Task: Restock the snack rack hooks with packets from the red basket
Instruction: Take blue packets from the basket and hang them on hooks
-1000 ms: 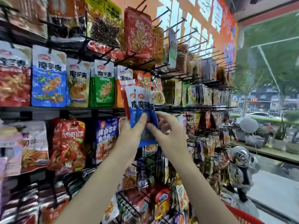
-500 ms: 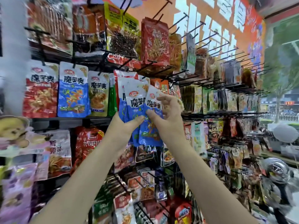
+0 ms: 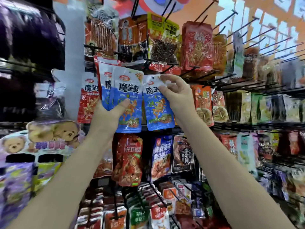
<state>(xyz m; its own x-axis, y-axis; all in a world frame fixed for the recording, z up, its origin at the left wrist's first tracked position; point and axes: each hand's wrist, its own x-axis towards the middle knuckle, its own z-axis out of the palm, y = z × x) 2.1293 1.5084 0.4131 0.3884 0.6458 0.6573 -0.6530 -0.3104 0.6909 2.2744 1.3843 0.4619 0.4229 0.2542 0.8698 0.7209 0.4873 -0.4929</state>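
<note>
My left hand (image 3: 109,114) grips a fanned stack of blue-and-white snack packets (image 3: 127,96), with a red packet at the back of the stack. My right hand (image 3: 176,95) pinches the white top of a single blue packet (image 3: 158,111), beside its hang hole, held just right of the stack. Both are raised in front of the snack rack's middle row, where a red packet of the same brand (image 3: 86,103) hangs behind. Black hooks (image 3: 166,70) jut out just above the packets. The red basket is out of view.
The rack is crowded with hanging packets: a red bag (image 3: 127,161) and a blue bag (image 3: 160,156) below my hands, orange packets (image 3: 203,104) to the right. Bare black hooks (image 3: 247,25) stick out at upper right. A teddy-bear display card (image 3: 49,138) stands at left.
The view swung left and closer to the rack. My right hand pulled one blue packet away from the stack and now holds it apart by its top; both hands rose slightly.
</note>
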